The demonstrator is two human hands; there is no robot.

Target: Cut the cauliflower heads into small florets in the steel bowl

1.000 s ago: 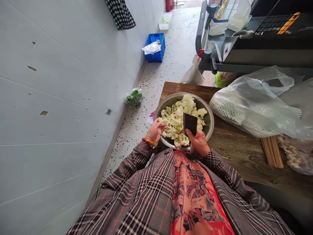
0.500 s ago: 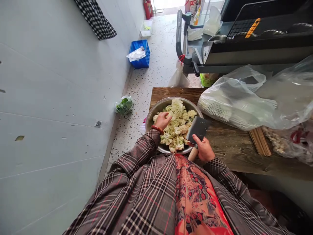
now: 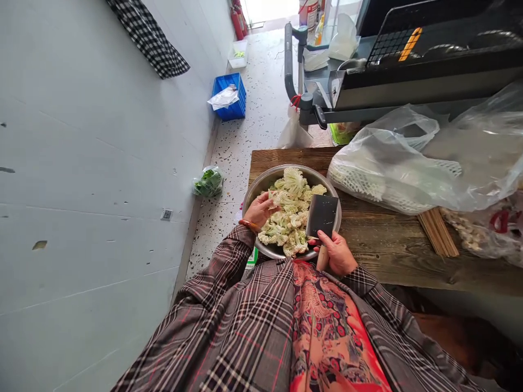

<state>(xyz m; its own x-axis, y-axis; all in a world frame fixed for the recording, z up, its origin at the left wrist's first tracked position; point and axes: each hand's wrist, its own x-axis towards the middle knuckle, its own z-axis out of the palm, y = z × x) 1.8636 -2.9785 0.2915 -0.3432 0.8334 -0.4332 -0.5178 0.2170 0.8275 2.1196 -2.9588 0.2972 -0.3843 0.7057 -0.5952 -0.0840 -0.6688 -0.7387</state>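
Note:
A wide metal bowl full of pale cauliflower pieces stands on the wooden table, close against my body. My left hand, with a brown bangle at its wrist, is over the bowl's left side. Its fingers are closed on a small cauliflower floret, partly hidden by them. In my right hand is a cleaver, gripped low on its wooden handle. The dark blade is tilted up over the right part of the bowl and covers some of the cauliflower behind it.
Right of the bowl, clear plastic bags with netted contents lie on the wooden table, near a bundle of sticks. A grey cart stands beyond. On the floor are a bagged green vegetable and a blue crate.
My left hand has drawn back toward the left rim of the bowl. The cleaver blade has swung left and more upright over the bowl. The whole view has shifted slightly.

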